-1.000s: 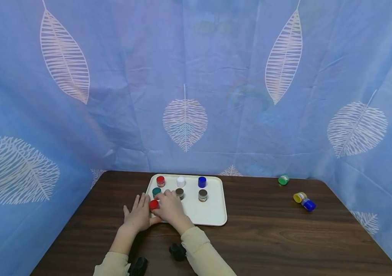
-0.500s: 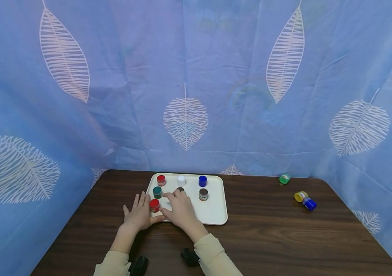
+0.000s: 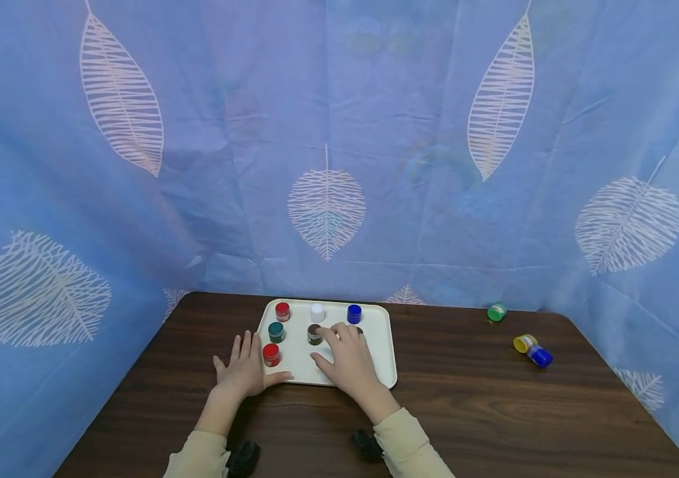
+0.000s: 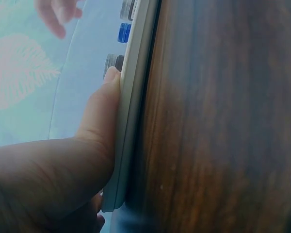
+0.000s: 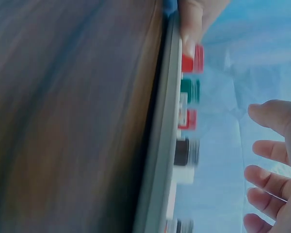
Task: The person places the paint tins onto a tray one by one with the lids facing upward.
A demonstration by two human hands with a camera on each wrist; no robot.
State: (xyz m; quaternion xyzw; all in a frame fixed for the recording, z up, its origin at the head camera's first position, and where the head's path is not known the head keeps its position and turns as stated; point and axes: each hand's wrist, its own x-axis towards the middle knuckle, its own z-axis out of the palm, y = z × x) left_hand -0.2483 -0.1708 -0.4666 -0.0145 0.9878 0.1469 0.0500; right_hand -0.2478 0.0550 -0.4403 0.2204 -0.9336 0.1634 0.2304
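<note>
My left hand rests at the near left corner of a white tray, its fingers straight along the left side and its thumb on the near rim. Beside it stands a red-lidded paint jar, with a green jar and another red jar behind. My right hand hovers over the tray, fingers spread and holding nothing; the right wrist view shows it apart from the jars. Near its fingertips is a brown-lidded jar. A second brown jar is mostly hidden behind the hand.
At the tray's back stand a white jar and a blue jar. On the dark wooden table to the right lie a green jar, a yellow jar and a blue jar. A blue curtain surrounds the table.
My right hand has let go of the near red jar and moved right across the tray, uncovering the green and left brown jars. The left hand has stayed at the corner.
</note>
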